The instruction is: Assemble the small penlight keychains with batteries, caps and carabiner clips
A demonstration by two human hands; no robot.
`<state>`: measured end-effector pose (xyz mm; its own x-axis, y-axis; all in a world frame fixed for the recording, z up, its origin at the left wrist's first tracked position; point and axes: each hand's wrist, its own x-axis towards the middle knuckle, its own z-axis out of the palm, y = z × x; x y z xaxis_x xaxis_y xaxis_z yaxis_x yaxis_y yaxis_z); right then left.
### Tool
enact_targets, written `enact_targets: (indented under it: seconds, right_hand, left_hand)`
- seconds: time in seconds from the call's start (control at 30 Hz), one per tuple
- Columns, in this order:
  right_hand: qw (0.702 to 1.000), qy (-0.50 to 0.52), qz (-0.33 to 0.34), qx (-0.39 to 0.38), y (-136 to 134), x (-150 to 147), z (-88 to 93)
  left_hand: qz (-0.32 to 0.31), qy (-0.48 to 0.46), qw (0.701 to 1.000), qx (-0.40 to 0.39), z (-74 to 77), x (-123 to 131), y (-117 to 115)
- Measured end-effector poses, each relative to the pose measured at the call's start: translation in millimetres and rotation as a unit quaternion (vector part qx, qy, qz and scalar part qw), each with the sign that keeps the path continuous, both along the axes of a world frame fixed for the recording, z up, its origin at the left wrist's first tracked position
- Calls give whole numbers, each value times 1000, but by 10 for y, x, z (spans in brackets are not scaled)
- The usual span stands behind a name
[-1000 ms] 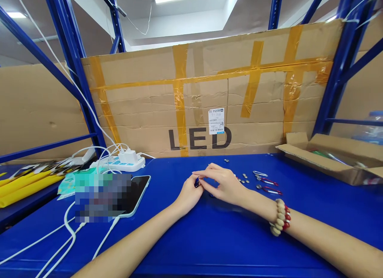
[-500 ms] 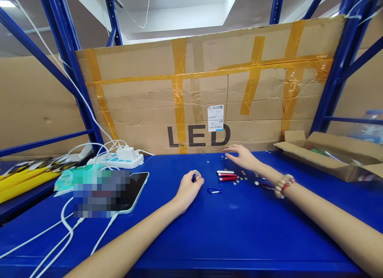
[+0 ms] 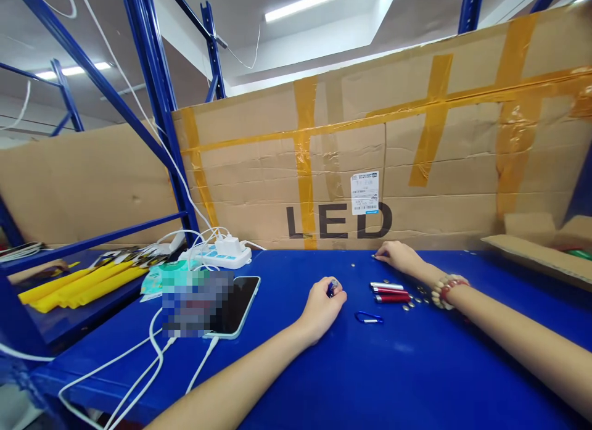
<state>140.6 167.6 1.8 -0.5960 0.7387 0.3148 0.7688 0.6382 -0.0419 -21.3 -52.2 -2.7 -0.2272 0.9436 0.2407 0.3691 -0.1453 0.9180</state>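
My left hand [image 3: 322, 306] is closed around a small blue metal tube with a silver end [image 3: 332, 286], like a mini flashlight; most of it is hidden by the fingers. Farther back, my right hand [image 3: 398, 257] has its fingertips pinched at a tiny button cell [image 3: 374, 256] on the blue tabletop. In front of that hand lie a silver tube [image 3: 386, 287] and a red tube [image 3: 393, 298], side by side. Several loose button cells [image 3: 406, 307] are scattered beside them. Between my hands, nearer to me, is a blue carabiner [image 3: 369, 318].
A phone [image 3: 245, 303] lies left of my left hand, partly behind a blurred patch. White cables [image 3: 155, 343] run from a power strip [image 3: 231, 255] and over the table edge. Taped cardboard [image 3: 259, 189] walls the back. An open carton [image 3: 531, 251] stands right; yellow packages [image 3: 92, 285] lie far left.
The view has swung left, shifting everything rightward in it. My right hand's fingers have gone from spread to pinched at a button cell. My left hand keeps its grip on the blue tube.
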Motion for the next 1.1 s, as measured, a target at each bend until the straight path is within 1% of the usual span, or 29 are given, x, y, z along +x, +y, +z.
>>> enact_targets:
  seconds: [0.17,0.33,0.57,0.67,0.73,0.83,0.9,0.93,1.0,1.03,1.1]
  right_hand:
    - [1000,1,-7,-8,67,17,-15]
    - [999,30,-15,-18,148,27,17]
    - [998,42,46,-22,121,-49,-47]
    - [997,44,55,-20,71,-70,-48]
    - [997,49,52,-21,26,-79,-19]
    - [996,62,54,-19,-115,-123,85]
    - [992,99,77,-23,-295,-192,193]
    - [983,146,104,-34,-413,-236,254]
    - [951,243,173,-80,-689,-335,370]
    - [937,272,200,-94,-833,-382,418]
    - [916,305,245,-93,-1098,-457,479]
  left_hand:
    - [-3,-11,1000,4,14,-10,-1]
    - [16,-65,998,-20,36,6,-43]
    - [15,-59,998,-22,50,16,-65]
    - [15,-57,998,-17,41,4,-51]
    - [13,-51,999,-3,24,-8,-30]
    - [1,-23,999,30,-12,-30,9]
    - [-3,1,999,45,-31,-46,29]
    - [-2,10,999,49,-37,-54,36]
    - [0,18,998,54,-38,-70,41]
    - [2,19,998,57,-35,-77,41]
    - [5,20,998,65,-26,-88,38]
